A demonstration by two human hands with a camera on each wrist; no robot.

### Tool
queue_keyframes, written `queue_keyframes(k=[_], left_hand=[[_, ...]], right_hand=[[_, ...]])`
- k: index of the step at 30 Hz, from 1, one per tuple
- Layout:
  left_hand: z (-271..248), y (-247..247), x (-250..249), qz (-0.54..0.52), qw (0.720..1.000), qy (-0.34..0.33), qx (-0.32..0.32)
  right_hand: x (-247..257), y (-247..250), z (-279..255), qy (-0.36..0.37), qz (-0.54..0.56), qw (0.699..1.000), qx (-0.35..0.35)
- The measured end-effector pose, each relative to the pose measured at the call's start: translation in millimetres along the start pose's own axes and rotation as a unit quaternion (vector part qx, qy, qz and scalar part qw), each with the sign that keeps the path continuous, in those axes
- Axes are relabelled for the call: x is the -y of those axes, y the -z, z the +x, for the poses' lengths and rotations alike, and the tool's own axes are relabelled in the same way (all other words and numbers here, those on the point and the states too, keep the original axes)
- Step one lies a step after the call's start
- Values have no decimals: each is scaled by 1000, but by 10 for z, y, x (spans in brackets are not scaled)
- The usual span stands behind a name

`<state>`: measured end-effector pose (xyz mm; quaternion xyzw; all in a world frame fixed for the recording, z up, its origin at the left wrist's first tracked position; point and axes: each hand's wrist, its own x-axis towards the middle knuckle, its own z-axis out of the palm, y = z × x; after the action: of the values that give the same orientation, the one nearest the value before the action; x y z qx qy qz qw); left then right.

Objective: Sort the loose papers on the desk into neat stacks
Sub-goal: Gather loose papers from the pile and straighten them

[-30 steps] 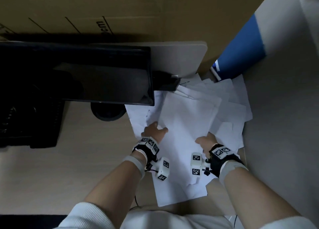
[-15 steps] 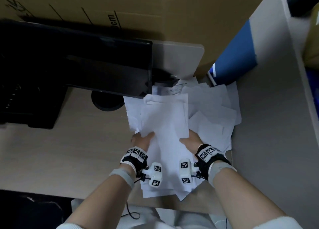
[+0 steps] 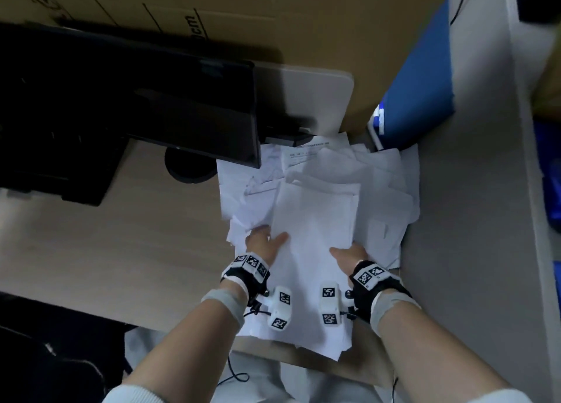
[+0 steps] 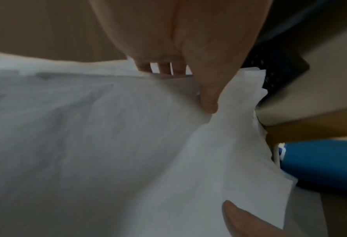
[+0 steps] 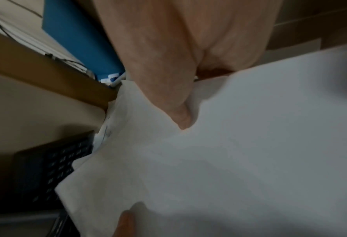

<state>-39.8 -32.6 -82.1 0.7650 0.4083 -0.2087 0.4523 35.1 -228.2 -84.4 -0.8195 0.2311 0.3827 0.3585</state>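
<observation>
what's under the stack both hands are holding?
More loose white sheets, fanned out untidily on the desk past the held stack. Left hand and right hand grip its sides. Anything directly beneath is covered.

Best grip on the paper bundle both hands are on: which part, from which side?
Take the bundle by its two long side edges near the near end, one hand per side: left hand from the left, right hand from the right, thumbs on top, fingers underneath. It is floppy and uneven, so one grip would probably let it sag.
</observation>
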Motion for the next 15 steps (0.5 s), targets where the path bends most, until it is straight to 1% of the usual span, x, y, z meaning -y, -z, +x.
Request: queue_keyframes(k=[2,3,4,7,10,13,15], left_hand=[[29,-90,-119,86,996,1,3],[38,-122,-147,110,994,17,6],[52,-158,-145,115,993,30,8],[63,-211,-41,74,996,50,6],[65,-138,67,50,998,31,-26],[101,31,187,75,994,55,-56],[164,124,284,72,994,68,-42]], right_hand=[[-77,149,44,-15,-56,998,-23],[-112,195,61,-10,-71,997,-16],[-162,222,90,1,-60,998,2],[-258,220,67,25,23,996,81],[-261,84,26,29,90,988,120],[-211,-83,-34,29,62,992,106],[-169,-147,-82,41,46,995,77]])
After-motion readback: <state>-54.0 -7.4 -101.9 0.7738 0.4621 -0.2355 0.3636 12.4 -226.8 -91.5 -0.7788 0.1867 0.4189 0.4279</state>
